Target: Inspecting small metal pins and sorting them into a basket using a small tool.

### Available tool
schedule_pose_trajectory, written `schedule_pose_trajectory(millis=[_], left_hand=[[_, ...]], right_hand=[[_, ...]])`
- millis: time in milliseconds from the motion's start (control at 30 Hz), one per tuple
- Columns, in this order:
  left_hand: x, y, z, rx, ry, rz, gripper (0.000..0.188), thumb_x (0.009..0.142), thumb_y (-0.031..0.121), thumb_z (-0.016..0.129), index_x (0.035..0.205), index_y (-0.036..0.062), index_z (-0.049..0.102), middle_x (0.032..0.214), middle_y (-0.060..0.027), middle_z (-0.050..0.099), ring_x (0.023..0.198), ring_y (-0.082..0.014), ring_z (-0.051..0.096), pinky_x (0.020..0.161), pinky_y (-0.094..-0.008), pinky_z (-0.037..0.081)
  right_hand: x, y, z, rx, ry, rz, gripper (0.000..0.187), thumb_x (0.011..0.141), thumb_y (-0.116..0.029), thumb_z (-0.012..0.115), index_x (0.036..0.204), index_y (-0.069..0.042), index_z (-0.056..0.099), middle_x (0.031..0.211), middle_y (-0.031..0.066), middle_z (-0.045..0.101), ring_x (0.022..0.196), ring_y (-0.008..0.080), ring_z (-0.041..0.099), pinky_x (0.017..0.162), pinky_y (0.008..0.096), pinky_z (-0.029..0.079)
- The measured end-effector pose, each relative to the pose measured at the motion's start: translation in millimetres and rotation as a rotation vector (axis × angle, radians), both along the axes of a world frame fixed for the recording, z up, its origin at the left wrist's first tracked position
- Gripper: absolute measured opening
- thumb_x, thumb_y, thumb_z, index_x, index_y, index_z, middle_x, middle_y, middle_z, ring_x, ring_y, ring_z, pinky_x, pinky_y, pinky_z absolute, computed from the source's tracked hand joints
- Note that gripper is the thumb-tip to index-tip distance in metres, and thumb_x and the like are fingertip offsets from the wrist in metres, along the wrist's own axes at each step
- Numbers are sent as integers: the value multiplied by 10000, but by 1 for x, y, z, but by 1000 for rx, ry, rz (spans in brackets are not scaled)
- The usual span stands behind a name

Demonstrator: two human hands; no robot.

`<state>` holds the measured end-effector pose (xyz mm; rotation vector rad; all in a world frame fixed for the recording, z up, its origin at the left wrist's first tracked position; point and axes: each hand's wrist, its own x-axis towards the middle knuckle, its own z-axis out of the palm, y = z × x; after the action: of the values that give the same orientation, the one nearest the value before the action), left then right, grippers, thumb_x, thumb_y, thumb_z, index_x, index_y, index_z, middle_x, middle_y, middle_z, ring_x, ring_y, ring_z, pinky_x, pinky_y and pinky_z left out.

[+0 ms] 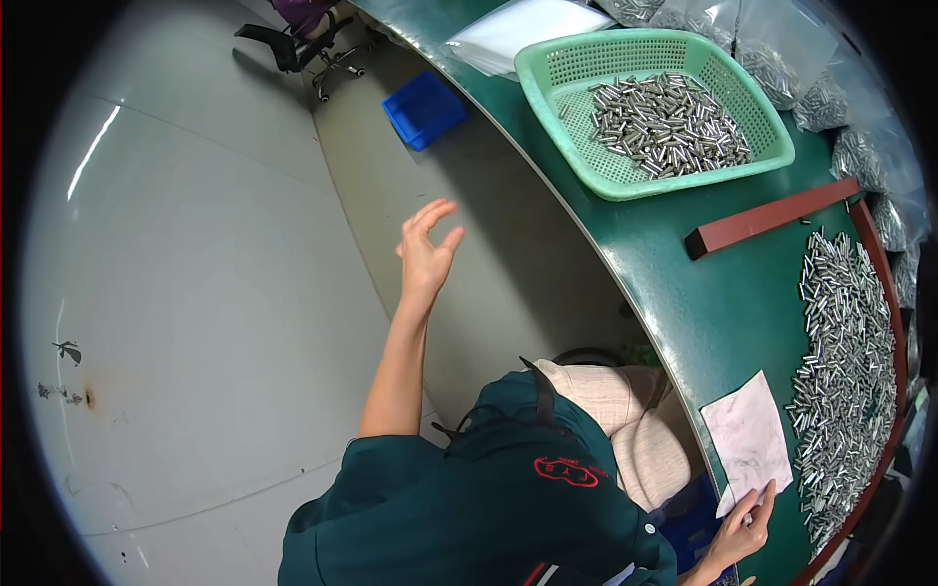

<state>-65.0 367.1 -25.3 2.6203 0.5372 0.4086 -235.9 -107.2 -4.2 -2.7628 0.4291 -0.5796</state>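
My left hand (427, 244) is raised over the floor, away from the table. Its fingers are bent but apart, with nothing visible between them. My right hand (743, 532) rests at the table's near edge, its fingertips on the lower end of a creased pale pink sheet (747, 435); whether it is paper or cloth I cannot tell. Between its bent fingers shows a small shiny bit, too small to make out. Just beyond the sheet lies a large spread of short metal pins (845, 381). More loose metal pins (669, 127) lie in a green plastic basket (625, 186).
A reddish-brown bar (772, 217) lies on the green table (645, 249), and a similar rail (891, 322) borders the pins. Clear bags of pins (772, 73) line the far side. White plastic bags (523, 34), a blue bin (423, 109) and an office chair (303, 49) are also around.
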Motion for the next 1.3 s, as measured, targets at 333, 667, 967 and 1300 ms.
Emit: schedule_pose_trajectory(millis=[333, 667, 967, 1300], left_hand=[[2, -25, 22, -2043, -142, -229, 406, 889, 347, 421, 1092, 0, 479, 1231, -149, 445, 1129, -225, 427, 831, -341, 382], [2, -146, 78, -799, 183, -1112, 552, 672, 62, 615, 1184, -31, 429, 956, -149, 595, 852, -209, 553, 840, -326, 392], [18, -312, 75, -262, -22, -1729, 174, 673, 31, 628, 841, 17, 586, 694, -81, 540, 650, -250, 499, 594, -323, 367], [40, -381, 43, 36, -227, -1860, 161, 656, -39, 590, 800, 34, 589, 749, -62, 510, 716, -230, 473, 635, -318, 377]], right_hand=[[-13, -2, 8, -4, 27, -38, 270, 811, -73, 551, 1075, -20, 566, 500, 97, 462, 398, 161, 400, 388, 322, 316], [7, 4, 24, 46, 19, -39, 323, 701, -115, 626, 1007, -25, 578, 472, 86, 484, 401, 227, 490, 406, 320, 375], [-7, 0, 26, 87, -118, -150, 305, 676, -86, 644, 969, -13, 595, 466, 54, 476, 358, 181, 436, 371, 289, 335], [-17, -11, 48, 322, -587, -70, 152, 643, 57, 552, 777, 29, 618, 449, -6, 404, 362, 86, 340, 371, 228, 242]])
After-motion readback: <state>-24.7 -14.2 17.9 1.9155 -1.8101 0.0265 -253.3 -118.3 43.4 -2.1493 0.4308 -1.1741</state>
